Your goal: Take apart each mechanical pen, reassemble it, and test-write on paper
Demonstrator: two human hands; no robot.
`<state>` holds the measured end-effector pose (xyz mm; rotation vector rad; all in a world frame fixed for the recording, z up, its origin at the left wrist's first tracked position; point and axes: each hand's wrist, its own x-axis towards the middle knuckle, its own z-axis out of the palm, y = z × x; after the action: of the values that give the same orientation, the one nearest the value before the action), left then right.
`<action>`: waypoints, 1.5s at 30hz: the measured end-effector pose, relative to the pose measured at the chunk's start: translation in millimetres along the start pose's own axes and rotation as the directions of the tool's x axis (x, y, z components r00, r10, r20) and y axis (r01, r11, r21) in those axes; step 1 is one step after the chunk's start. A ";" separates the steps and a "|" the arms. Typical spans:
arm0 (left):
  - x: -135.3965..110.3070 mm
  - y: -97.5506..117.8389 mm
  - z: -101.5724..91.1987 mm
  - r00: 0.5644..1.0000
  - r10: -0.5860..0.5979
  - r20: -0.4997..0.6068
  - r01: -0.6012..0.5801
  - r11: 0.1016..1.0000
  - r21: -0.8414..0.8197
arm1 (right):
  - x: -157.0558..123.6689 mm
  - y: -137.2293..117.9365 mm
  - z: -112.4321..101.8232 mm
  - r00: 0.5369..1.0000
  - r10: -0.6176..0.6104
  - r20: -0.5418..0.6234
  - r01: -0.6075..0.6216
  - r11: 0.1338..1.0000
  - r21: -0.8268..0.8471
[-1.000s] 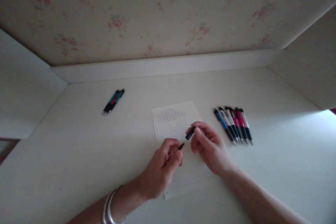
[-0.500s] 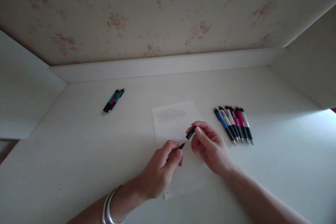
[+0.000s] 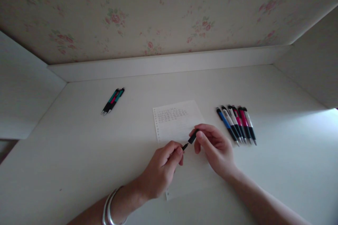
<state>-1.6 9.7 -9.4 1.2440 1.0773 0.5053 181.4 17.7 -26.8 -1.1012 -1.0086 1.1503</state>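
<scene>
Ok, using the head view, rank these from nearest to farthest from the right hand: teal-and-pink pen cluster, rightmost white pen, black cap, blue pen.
Nearest to the right hand first:
1. Black cap: held in that hand.
2. Blue pen: just beyond it.
3. Rightmost white pen: farther right.
4. Teal-and-pink pen cluster: far left.

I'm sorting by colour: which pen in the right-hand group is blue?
The leftmost pen of that group, nearest the right hand; the other five have white or pink upper barrels.
</scene>
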 end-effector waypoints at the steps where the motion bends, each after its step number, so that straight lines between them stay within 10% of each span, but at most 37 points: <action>1: -0.2 0.2 0.2 1.000 -0.001 0.005 0.001 1.000 -0.004 | -1.6 0.2 -0.6 0.999 -0.043 -0.019 0.042 0.997 -0.068; 13: 0.1 -5.4 1.6 0.992 0.124 -0.021 -0.125 0.992 -0.036 | -12.1 5.0 0.7 0.949 -0.036 0.315 0.124 0.956 -0.266; 17: -0.2 -6.3 2.2 0.997 0.070 -0.030 -0.071 0.997 -0.033 | -2.1 -3.0 -10.2 0.964 -0.106 0.243 0.199 0.895 -0.398; 23: -0.4 -10.5 2.7 0.999 0.007 -0.034 -0.012 0.990 -0.138 | 23.5 -6.4 -38.2 0.910 -0.245 0.334 0.411 0.433 -0.802; 26: -0.3 -10.8 2.8 0.999 0.004 -0.036 -0.009 0.990 -0.138 | 28.3 1.1 -44.8 0.883 -0.187 0.430 0.469 0.343 -0.814; 36: 0.9 -9.4 2.8 0.999 0.019 -0.033 -0.021 0.997 -0.076 | 24.7 1.8 -38.8 0.910 -0.249 0.331 0.414 0.517 -0.749; 45: 1.0 -3.2 1.3 1.000 0.025 -0.008 -0.025 0.999 0.020 | 9.7 -8.2 -11.4 0.995 0.042 0.093 -0.020 0.973 -0.230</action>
<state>-0.8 8.9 -12.8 1.2756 1.0773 0.5202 195.2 25.4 -20.4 -1.2557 -1.2279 1.1421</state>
